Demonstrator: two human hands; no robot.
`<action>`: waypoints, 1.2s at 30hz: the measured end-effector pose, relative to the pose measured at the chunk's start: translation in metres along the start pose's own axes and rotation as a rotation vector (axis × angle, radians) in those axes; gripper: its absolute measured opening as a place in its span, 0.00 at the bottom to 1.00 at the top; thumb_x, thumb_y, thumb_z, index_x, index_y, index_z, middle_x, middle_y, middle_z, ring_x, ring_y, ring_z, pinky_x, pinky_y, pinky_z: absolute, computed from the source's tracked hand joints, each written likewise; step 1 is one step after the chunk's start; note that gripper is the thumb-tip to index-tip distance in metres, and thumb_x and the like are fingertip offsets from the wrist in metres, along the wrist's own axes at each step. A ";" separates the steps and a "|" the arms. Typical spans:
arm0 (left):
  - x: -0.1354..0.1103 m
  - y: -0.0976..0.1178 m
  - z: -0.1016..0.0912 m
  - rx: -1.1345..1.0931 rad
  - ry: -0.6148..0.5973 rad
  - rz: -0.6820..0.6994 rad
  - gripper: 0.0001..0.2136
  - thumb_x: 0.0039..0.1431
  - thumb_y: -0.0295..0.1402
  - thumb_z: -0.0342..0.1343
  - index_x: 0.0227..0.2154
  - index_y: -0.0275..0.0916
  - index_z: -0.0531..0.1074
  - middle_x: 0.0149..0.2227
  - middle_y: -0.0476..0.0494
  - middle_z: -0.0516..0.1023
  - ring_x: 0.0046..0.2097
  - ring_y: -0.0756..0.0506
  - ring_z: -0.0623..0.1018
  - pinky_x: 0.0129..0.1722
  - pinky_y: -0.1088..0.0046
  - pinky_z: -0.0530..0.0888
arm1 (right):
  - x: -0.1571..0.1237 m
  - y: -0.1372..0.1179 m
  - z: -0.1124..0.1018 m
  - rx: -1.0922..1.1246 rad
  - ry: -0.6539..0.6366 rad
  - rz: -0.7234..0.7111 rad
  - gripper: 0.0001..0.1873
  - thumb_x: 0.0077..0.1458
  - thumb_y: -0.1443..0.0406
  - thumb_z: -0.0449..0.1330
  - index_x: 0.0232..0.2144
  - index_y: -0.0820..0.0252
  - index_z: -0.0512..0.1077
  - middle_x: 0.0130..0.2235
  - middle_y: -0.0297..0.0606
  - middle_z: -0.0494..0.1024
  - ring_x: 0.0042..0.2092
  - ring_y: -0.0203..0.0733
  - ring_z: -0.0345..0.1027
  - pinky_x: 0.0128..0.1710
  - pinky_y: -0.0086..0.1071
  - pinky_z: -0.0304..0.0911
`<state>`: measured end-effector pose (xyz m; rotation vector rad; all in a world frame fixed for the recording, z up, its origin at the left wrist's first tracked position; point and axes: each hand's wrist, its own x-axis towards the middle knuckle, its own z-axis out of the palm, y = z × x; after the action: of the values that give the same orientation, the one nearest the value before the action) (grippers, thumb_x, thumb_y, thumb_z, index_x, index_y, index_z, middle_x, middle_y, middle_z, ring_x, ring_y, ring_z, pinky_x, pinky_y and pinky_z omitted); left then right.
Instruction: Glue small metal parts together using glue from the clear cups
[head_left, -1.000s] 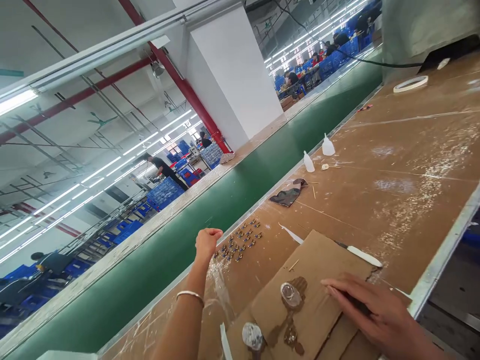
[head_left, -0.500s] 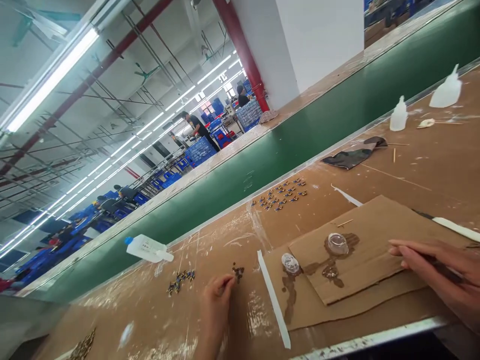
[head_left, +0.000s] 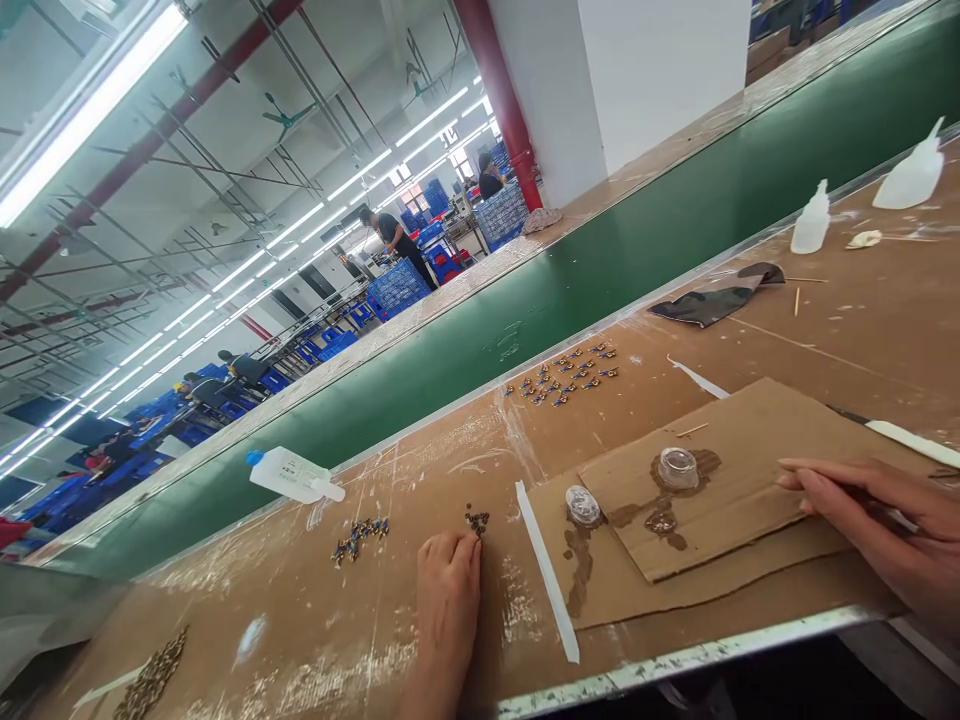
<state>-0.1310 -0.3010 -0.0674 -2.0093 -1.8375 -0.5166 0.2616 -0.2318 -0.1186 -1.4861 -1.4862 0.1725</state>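
My left hand (head_left: 450, 575) rests on the brown tabletop, fingers curled down and closed, its fingertips at a small cluster of dark beadlike pieces (head_left: 476, 519). Whatever those fingertips pinch is hidden. At the right, my right hand (head_left: 877, 510) hovers over layered cardboard (head_left: 727, 530), thumb and fingers pressed together; I cannot make out what they hold. On the cardboard stand a small clear round dish (head_left: 677, 468) and a second clear lump-like cup (head_left: 582, 506), with wet brown stains around them. Small blue and gold pieces (head_left: 566, 375) are spread in rows farther back.
Another pile of blue and gold pieces (head_left: 360, 538) lies left, near a blue-capped bottle (head_left: 292, 474). White squeeze bottles (head_left: 811, 220) and a camouflage cloth (head_left: 712, 300) are at back right. A green conveyor belt (head_left: 585, 262) runs behind the table; people work in the distance.
My left hand has turned knuckles-up and shifted slightly right, closer to the dark pieces. My right hand stays almost where it was. The camera view has shifted a little.
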 end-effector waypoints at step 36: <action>-0.002 0.027 -0.023 -0.167 -0.125 0.171 0.13 0.63 0.31 0.46 0.29 0.41 0.75 0.26 0.48 0.75 0.30 0.48 0.72 0.34 0.68 0.69 | 0.010 -0.027 -0.015 -0.047 0.016 -0.141 0.19 0.56 0.49 0.49 0.32 0.52 0.74 0.31 0.25 0.79 0.31 0.35 0.75 0.25 0.26 0.66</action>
<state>-0.1048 -0.3163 -0.0486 -2.3333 -1.7198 -0.5208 0.2561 -0.2376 -0.0870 -1.4105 -1.5854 0.0415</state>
